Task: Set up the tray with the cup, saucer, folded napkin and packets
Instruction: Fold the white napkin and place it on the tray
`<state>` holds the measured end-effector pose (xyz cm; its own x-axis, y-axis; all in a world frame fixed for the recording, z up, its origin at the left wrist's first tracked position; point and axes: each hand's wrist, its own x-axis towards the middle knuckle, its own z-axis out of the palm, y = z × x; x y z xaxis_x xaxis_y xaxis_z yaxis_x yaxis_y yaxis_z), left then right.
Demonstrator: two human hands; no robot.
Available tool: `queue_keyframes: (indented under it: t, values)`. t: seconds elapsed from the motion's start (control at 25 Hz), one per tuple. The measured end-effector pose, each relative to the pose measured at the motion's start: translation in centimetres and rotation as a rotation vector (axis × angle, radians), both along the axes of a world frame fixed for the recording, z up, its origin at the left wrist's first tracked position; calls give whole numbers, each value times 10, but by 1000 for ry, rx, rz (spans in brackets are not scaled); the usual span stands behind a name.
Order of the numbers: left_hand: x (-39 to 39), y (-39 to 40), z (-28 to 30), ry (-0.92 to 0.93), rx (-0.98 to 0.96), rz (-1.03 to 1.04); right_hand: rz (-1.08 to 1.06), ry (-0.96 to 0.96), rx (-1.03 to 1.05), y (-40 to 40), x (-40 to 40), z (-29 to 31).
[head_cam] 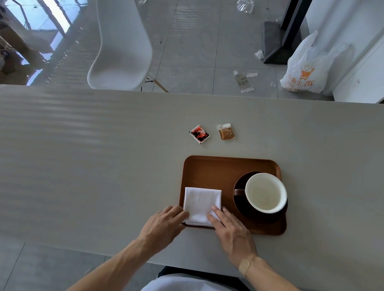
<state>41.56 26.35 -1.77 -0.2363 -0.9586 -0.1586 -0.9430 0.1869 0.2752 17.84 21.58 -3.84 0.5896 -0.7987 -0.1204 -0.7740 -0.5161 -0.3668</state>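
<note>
**A:** Where is the napkin, and what are the hands doing with it?

**B:** The folded napkin, a white square, lies in the near left corner of the brown tray. Both hands rest at its near edge. The left hand touches the near left corner with fingers lightly curled. The right hand lies flat, fingers straight, pressing the near right corner. Neither hand grips anything.

**A:** How should this step be done well?

**B:** My judgement: keep the fingers flat, smooth the fold outward, and square the napkin's edges to the tray's rim. Press lightly so the layers do not slip apart.

**A:** What sits beyond the hands?

**B:** To the right of the right hand, a cup with a white inside stands on a dark saucer, on the tray's right side. Well beyond the hands, past the tray's far edge, two packets lie on the desk: a red packet and, just to its right, a tan packet.

**A:** The count?

**B:** One tray, one napkin, one cup, one saucer, two packets. The packets are not yet on the tray.
</note>
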Motion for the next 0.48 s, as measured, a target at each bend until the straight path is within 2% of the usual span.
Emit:
queue_keyframes:
  t: [0.16, 0.36, 0.48]
  values:
    - [1, -2, 0, -58, -78, 4, -3, 17, 37, 1, 4, 7]
    - [5, -17, -4, -30, -159, -83, -17, 95, 46, 8, 9, 10]
    - [9, -27, -6, 6, -136, -114, -48, 143, 67, 7, 14, 16]
